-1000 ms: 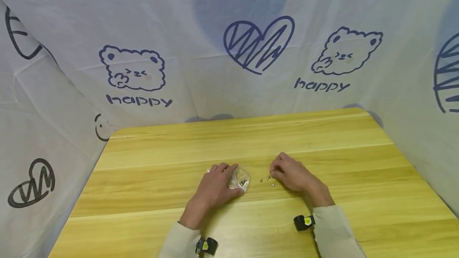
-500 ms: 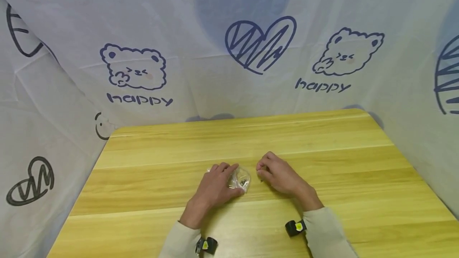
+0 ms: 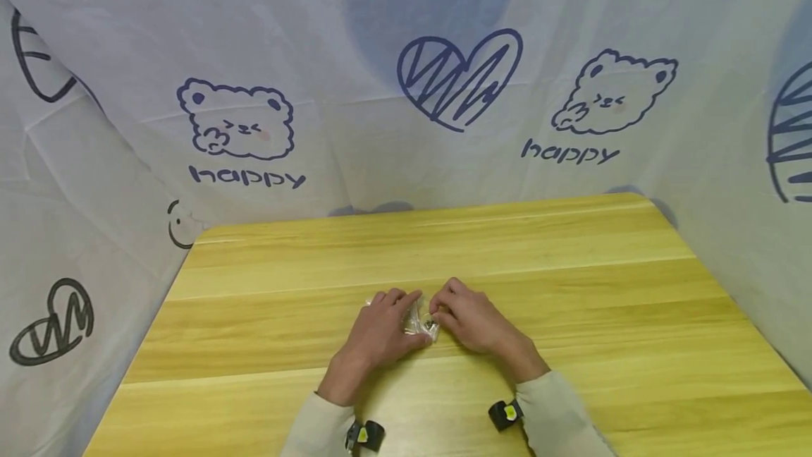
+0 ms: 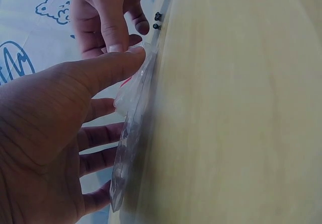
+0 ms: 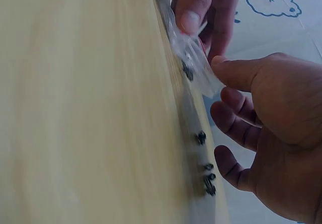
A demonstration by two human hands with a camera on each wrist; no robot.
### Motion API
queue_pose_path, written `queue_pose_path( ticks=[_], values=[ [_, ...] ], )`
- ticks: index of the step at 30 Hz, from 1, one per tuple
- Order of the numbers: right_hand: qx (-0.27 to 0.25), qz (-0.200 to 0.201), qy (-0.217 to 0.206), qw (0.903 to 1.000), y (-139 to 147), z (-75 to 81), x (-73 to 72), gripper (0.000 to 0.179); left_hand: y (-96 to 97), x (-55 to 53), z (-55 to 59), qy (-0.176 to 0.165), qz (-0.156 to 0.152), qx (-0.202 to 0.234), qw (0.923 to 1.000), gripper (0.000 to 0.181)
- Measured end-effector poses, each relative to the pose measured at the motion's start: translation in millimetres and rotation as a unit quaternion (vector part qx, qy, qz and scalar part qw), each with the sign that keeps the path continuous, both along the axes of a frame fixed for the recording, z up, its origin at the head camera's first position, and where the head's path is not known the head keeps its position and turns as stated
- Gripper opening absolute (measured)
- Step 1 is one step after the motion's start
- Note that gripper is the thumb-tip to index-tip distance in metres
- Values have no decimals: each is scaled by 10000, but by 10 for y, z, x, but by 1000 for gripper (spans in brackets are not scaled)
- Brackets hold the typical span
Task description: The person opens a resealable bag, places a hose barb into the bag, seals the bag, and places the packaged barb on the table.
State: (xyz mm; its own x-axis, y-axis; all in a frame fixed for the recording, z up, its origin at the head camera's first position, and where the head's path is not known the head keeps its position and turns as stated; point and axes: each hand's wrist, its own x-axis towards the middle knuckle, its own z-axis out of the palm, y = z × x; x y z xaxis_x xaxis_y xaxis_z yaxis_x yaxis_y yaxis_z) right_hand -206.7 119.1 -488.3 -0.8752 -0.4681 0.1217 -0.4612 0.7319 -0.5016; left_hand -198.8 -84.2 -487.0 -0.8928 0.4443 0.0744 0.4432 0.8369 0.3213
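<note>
A small clear zip bag [image 3: 414, 321] with a red strip and dark pieces inside lies on the table. My left hand [image 3: 379, 330] holds it, thumb on the near side and fingers on the far side. My right hand [image 3: 472, 319] is at the bag's mouth, its thumb and index finger close together at the edge. In the right wrist view the right thumb [image 5: 236, 73] touches the plastic [image 5: 198, 68]; whatever is between the fingertips is hidden. Several small screw-like pieces [image 5: 201, 137] lie on the table beside the right hand, which covers them in the head view.
The wood-grain table [image 3: 571, 252] has rounded far corners. A white cloth [image 3: 355, 132] printed with bears and hearts hangs behind it and along both sides. Each wrist wears a black camera; the right camera [image 3: 505, 415] hangs beside the sleeve.
My right hand has moved left from the loose pieces to the bag's mouth, thumb and index finger staying close together. My left hand and the bag have stayed in place.
</note>
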Motion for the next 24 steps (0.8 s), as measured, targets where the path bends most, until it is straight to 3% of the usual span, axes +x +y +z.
queue_pose_path(
  ticks=[14, 24],
  values=[
    [0, -147, -56, 9999, 38, 64, 8, 15, 7, 1, 34, 15, -3, -26, 10000, 76],
    [-424, -375, -637, 9964, 297, 138, -24, 22, 13, 25, 75, -201, 57, 136, 9997, 76]
  ],
)
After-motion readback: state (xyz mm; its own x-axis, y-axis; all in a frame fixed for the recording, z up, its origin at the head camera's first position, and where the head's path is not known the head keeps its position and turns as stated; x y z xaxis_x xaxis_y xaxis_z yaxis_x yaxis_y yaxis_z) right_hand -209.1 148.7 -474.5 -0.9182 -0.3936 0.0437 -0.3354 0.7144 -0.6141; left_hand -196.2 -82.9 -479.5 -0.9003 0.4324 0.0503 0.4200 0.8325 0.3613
